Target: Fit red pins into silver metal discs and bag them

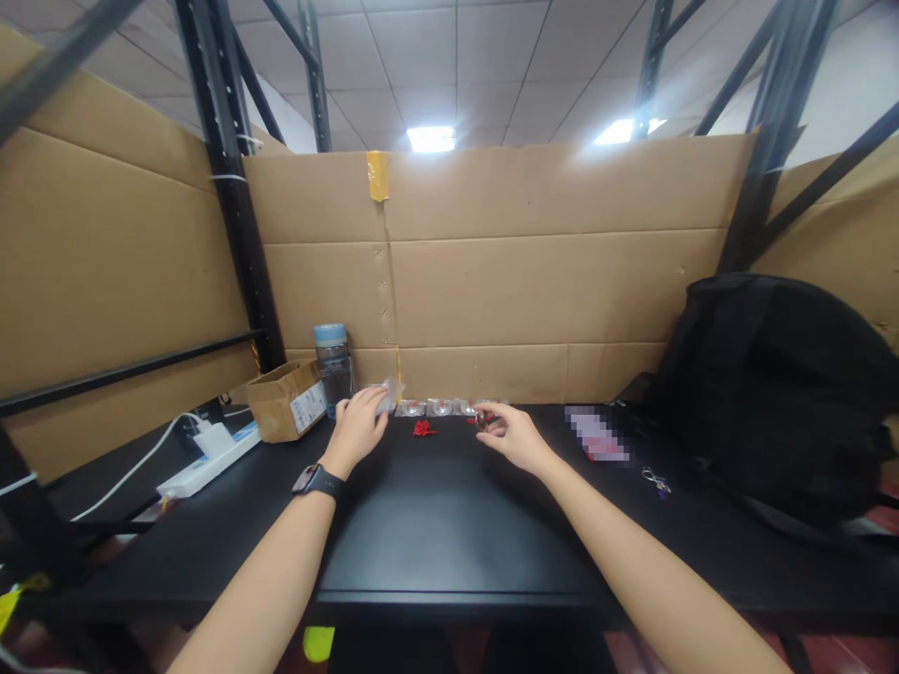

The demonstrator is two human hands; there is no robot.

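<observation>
My left hand [360, 423] reaches to the back of the black table [435, 524] and its fingers close on a crumpled clear plastic bag [390, 393]. A dark watch [317, 481] sits on that wrist. My right hand [511, 432] pinches a small clear and red part [484, 419] between thumb and fingers. A row of small clear round parts [441, 407] lies along the cardboard wall between the hands. A small red piece [422, 430] lies on the table just in front of them.
A blue-capped water bottle [332, 363] and an open cardboard box [287, 399] stand at the back left, beside a white power strip [209, 457]. A black backpack [779, 393] fills the right side. Keys [655, 481] lie near it. Cardboard walls [534, 281] enclose the table.
</observation>
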